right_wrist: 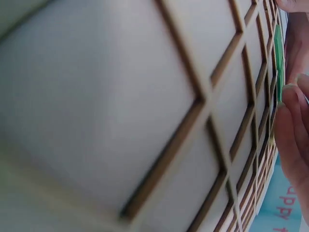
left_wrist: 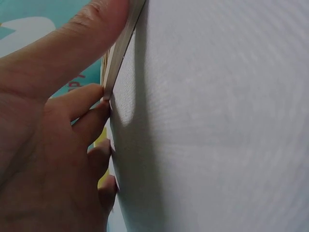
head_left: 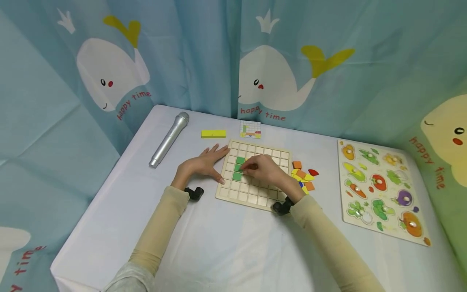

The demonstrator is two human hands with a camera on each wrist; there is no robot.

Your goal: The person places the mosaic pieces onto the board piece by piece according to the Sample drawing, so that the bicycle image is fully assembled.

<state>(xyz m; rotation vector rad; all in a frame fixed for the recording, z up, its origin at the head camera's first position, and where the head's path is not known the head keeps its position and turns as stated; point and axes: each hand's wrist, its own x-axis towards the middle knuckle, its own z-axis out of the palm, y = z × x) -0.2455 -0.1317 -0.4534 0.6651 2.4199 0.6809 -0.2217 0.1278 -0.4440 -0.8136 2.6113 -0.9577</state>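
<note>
A wooden grid board [head_left: 248, 196] lies on the table. Three green square tiles sit in a column near its left side: the upper one [head_left: 240, 160], the middle one [head_left: 238, 168] and the lower one [head_left: 237, 176]. My right hand [head_left: 264, 168] reaches over the board and pinches the middle green tile at its right edge; the curled fingers partly cover it. A bit of yellow shows beside that hand. With fingers spread, my left hand [head_left: 204, 163] rests at the board's left edge, thumb [left_wrist: 91, 24] and forefinger touching the wooden rim.
Loose coloured pieces [head_left: 300, 174] lie right of the board. Behind it are a yellow block [head_left: 213, 134] and a small pattern card [head_left: 250, 129]. A silver microphone [head_left: 169, 140] lies at the left, a vegetable puzzle board [head_left: 381, 190] at the right. Curtains [head_left: 211, 61] border the table.
</note>
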